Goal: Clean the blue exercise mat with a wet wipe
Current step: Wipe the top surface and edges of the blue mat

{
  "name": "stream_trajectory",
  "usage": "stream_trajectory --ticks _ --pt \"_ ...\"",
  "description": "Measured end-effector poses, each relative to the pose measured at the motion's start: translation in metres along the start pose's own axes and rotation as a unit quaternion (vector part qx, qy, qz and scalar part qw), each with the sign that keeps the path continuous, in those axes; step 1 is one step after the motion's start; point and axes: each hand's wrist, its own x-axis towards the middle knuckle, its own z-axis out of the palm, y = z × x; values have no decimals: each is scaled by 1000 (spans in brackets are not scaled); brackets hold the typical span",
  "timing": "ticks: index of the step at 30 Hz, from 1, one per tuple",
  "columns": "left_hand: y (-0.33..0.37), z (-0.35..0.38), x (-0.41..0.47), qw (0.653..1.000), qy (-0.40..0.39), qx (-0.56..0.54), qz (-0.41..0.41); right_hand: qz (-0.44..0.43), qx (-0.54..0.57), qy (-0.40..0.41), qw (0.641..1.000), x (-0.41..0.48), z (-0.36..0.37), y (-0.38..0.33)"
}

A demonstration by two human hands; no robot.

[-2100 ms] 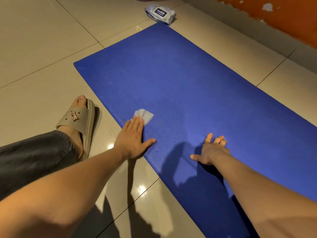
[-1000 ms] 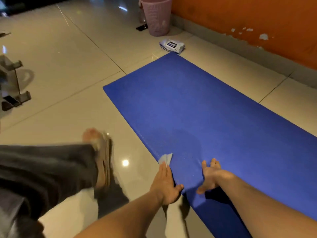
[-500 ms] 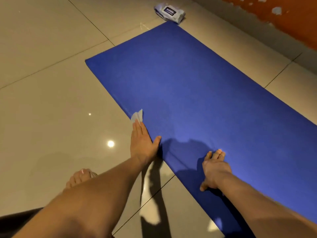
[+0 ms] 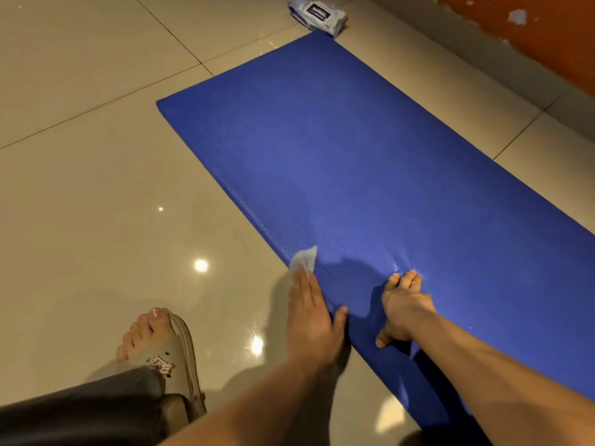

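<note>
The blue exercise mat (image 4: 370, 162) lies flat on the tiled floor, running from upper middle to lower right. My left hand (image 4: 310, 312) lies flat with straight fingers on the mat's near left edge and presses a small white wet wipe (image 4: 304, 259), which sticks out past the fingertips. To its right, my right hand (image 4: 404, 304) bears down on the mat with its fingertips, and the mat dimples under them.
A pack of wet wipes (image 4: 318, 15) lies on the floor just beyond the mat's far corner. An orange wall with a grey skirting (image 4: 528, 37) runs along the right. My foot in a beige slipper (image 4: 167, 352) stands on the tiles at lower left.
My left hand with the wipe stays at the mat's left edge while the view shifts. My slippered foot has come forward into view. My right hand still presses the mat.
</note>
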Motion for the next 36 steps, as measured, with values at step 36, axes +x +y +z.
stream_trajectory --ticks 36 --pt "-1 29 -58 956 -28 27 292 -33 85 53 994 -3 14 14"
